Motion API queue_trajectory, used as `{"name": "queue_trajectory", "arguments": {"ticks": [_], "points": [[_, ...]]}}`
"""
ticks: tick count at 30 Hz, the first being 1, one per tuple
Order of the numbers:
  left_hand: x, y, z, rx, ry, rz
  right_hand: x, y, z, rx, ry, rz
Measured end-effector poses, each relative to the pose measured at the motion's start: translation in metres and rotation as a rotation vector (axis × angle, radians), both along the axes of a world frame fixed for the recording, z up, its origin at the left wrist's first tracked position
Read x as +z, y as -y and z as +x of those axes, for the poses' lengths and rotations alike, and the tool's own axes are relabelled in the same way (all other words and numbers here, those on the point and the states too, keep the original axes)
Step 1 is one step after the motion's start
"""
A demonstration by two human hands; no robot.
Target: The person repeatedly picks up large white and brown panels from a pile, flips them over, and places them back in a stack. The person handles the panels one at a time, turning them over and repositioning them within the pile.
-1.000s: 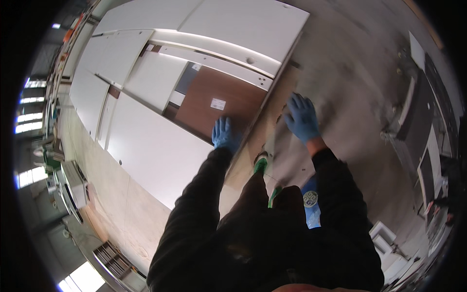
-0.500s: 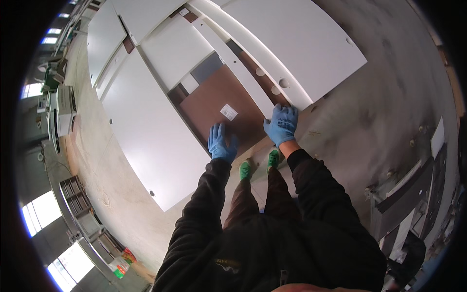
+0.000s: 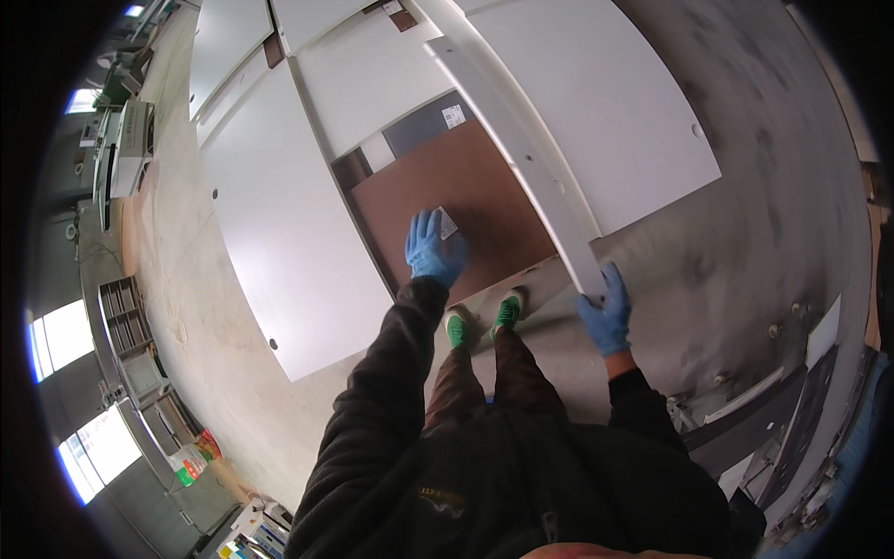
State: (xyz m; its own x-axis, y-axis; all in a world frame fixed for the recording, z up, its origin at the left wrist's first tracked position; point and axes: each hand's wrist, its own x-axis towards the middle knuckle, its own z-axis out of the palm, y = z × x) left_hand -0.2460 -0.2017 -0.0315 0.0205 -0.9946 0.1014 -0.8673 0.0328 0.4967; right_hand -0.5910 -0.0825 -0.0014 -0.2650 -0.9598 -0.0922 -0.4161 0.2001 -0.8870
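My right hand [image 3: 607, 317], in a blue glove, is closed round the near end of a long, narrow white board [image 3: 549, 214]. The board slants away to the far left and has small holes along its face. My left hand [image 3: 433, 250], gloved too, is over a brown panel [image 3: 494, 196] with its fingers stretched out, beside a white label [image 3: 449, 222]. Whether it touches the panel I cannot tell. Beyond the brown panel lie a grey piece [image 3: 424, 126] and a white panel [image 3: 372, 70].
Large white panels lie at the left [image 3: 279, 224] and right [image 3: 605, 102] of the brown one. Dark boards [image 3: 745, 424] lean at the lower right. A shelf unit [image 3: 126, 312] stands at the far left. My green shoes [image 3: 506, 312] are on the concrete floor just before the panels.
My right hand has moved right and toward me, drawing the narrow white board's near end out beyond the panels. My left hand has shifted slightly, close to the label.
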Motion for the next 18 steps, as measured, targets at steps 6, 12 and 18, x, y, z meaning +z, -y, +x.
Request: {"name": "queue_trajectory", "arguments": {"ticks": [6, 12, 18], "points": [[-0.011, 0.083, 0.024, 0.068, 0.252, -0.005, -0.006, -0.006, -0.079, -0.037, -0.44, -0.16], [-0.004, 0.15, 0.025, 0.122, 0.4, 0.201, -0.032, 0.045, -0.108, -0.176, -0.438, -0.119], [0.005, 0.136, 0.018, 0.079, 0.416, 0.312, -0.027, 0.074, -0.115, -0.203, -0.388, -0.047]]}}
